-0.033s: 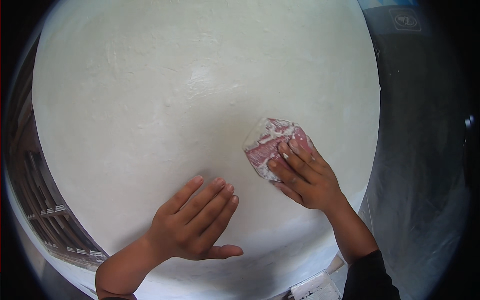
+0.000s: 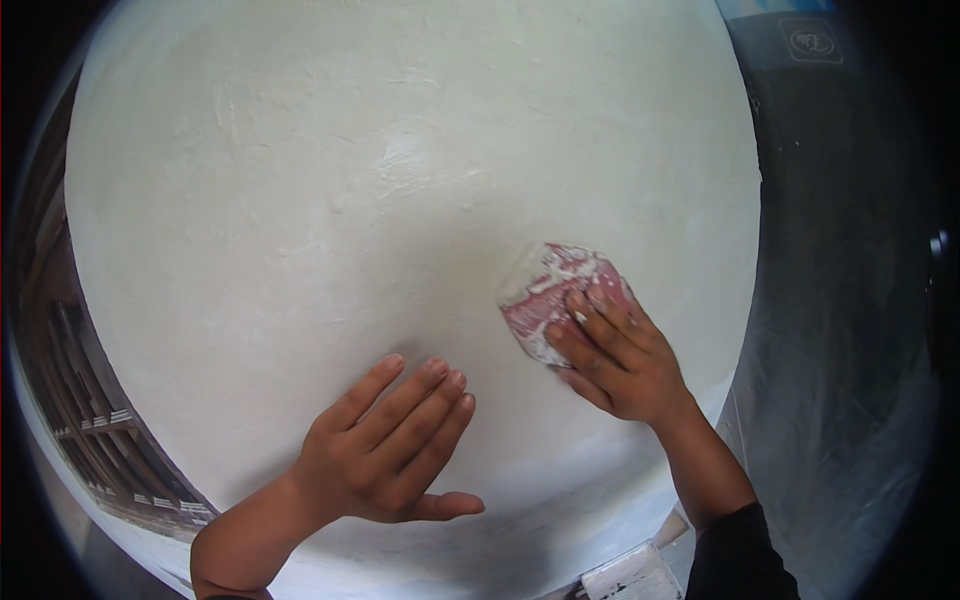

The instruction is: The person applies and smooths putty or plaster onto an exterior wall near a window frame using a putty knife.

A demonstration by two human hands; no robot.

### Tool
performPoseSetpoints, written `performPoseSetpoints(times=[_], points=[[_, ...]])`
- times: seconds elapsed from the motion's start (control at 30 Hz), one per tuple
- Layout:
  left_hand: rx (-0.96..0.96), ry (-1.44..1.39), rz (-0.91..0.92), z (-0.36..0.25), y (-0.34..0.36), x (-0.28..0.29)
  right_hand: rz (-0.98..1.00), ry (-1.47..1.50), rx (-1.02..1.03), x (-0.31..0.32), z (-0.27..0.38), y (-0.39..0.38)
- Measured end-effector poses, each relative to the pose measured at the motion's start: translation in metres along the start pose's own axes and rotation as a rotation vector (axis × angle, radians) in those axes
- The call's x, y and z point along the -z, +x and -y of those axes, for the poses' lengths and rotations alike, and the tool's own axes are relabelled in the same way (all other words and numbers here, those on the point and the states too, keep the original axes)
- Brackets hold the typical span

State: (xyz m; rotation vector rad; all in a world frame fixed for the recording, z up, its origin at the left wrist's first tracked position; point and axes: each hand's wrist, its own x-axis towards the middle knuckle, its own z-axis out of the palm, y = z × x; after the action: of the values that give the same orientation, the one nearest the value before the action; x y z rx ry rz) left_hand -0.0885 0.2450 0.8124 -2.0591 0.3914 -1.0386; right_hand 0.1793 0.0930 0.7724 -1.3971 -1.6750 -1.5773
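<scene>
My right hand (image 2: 625, 362) grips a flat reddish pad (image 2: 555, 300), smeared with thick white paste, and holds it against a broad off-white surface (image 2: 300, 200). Its fingers lie over the pad's near right side, and a pale strip shows along the pad's far left edge. The pad's underside is hidden. To the left, my left hand (image 2: 385, 445) is spread with its palm toward the same surface and holds nothing. Shallow ridges and a glossy damp-looking patch mark the surface beyond both hands.
Dark slatted racks or frames (image 2: 110, 430) stand beyond the surface's left edge. On the right hangs or lies a dark grey sheet-like area (image 2: 830, 300). A white-smeared flat block (image 2: 630, 578) sits at the bottom, near my right sleeve (image 2: 740, 555).
My right hand and the pad have shifted slightly right and toward me across the surface. My left hand has stayed almost still.
</scene>
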Motion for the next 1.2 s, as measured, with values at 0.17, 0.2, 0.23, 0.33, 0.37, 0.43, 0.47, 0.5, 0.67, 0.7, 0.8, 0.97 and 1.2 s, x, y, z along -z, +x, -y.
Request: performPoseSetpoints(times=[0.17,0.2,0.23,0.33,0.37,0.43,0.47,0.5,0.67,0.7,0.8,0.97,1.2], points=[[0.033,-0.029,-0.012,0.001,-0.009,0.0,-0.1,0.026,-0.072,0.0,0.002,-0.013],[0.034,-0.019,-0.014,0.001,-0.008,0.001,-0.132,0.034,-0.055,-0.003,0.006,-0.004],[0.036,-0.021,-0.014,0.001,-0.006,0.0,-0.129,0.035,-0.055,-0.004,0.007,0.002],[0.016,-0.002,0.008,-0.001,-0.003,0.004,-0.047,-0.019,0.01,-0.005,0.008,0.006],[0.019,-0.01,0.012,-0.001,-0.007,0.005,-0.049,-0.02,0.011,-0.005,0.005,-0.004],[0.024,-0.016,0.016,-0.001,-0.011,0.005,-0.077,0.03,-0.052,-0.003,0.002,-0.022],[0.027,-0.024,0.012,-0.001,-0.012,0.004,-0.082,0.036,-0.055,-0.003,0.003,-0.022],[0.028,-0.033,0.008,-0.001,-0.013,0.003,-0.083,0.037,-0.053,-0.004,0.004,-0.015],[-0.01,-0.004,0.027,-0.002,-0.004,0.001,-0.055,0.028,0.056,-0.006,0.012,0.019],[-0.012,-0.003,0.03,-0.002,-0.004,0.001,-0.057,0.029,0.059,-0.006,0.008,0.013],[0.017,-0.015,0.035,-0.002,-0.015,0.004,-0.053,0.099,0.004,-0.006,-0.005,-0.008],[-0.004,-0.004,0.026,-0.002,-0.002,-0.002,-0.152,0.107,0.006,0.002,-0.002,0.03],[0.015,-0.013,0.042,-0.001,-0.016,0.005,-0.033,0.056,-0.007,-0.001,-0.016,0.009]])
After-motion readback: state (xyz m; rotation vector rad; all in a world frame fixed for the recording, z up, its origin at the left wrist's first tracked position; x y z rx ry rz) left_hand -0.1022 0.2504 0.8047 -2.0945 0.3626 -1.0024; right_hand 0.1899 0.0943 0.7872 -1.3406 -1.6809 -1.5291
